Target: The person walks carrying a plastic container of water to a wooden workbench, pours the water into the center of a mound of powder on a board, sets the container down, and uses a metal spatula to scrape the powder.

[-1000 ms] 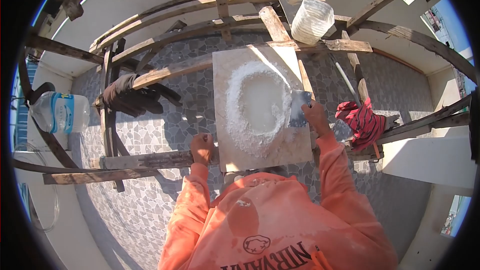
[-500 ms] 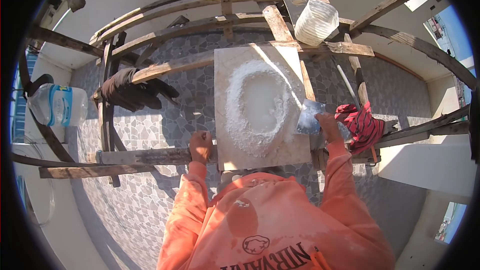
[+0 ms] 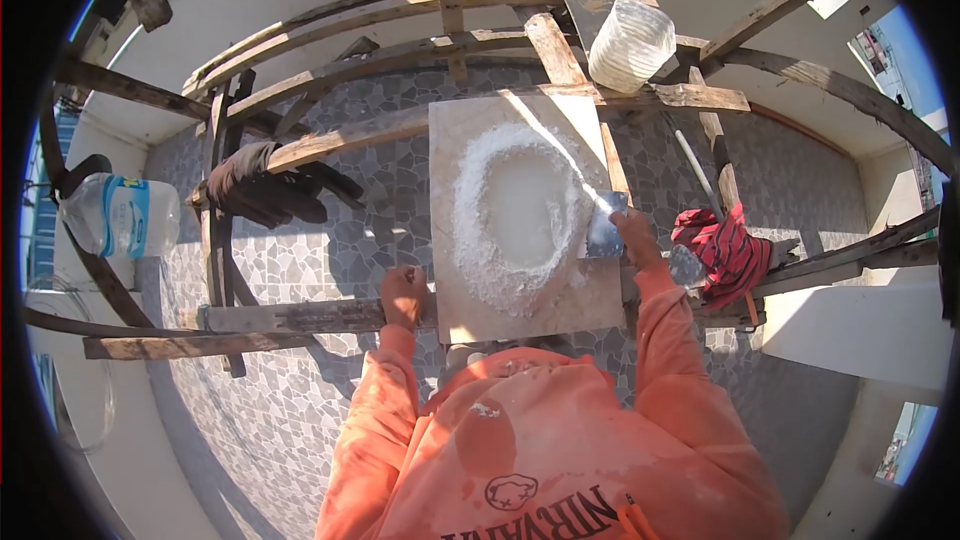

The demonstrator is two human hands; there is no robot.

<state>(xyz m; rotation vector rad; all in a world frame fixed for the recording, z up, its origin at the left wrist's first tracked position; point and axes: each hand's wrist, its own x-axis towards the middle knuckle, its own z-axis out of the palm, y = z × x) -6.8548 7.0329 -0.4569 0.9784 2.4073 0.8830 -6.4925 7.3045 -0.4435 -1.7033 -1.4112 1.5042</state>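
A pale board (image 3: 460,328) lies across wooden beams in front of me. On it a ring of white powder (image 3: 480,260) surrounds a pool of whitish liquid (image 3: 520,210). My right hand (image 3: 637,237) grips a flat metal scraper (image 3: 603,228), whose blade is at the right side of the powder, over the board. My left hand (image 3: 404,296) is closed beside the board's lower left edge, near a wooden beam (image 3: 300,317); whether something small is inside it cannot be made out.
Dark gloves (image 3: 265,185) hang over a beam at the left, near a clear plastic bottle (image 3: 120,217). A cut plastic container (image 3: 632,45) stands at the upper right. A red striped cloth (image 3: 725,255) hangs right of my right hand. Patterned tiles (image 3: 290,400) show below.
The scraper in my right hand first moved right, away from the powder, then came back left to its edge. My left hand stays in nearly the same place.
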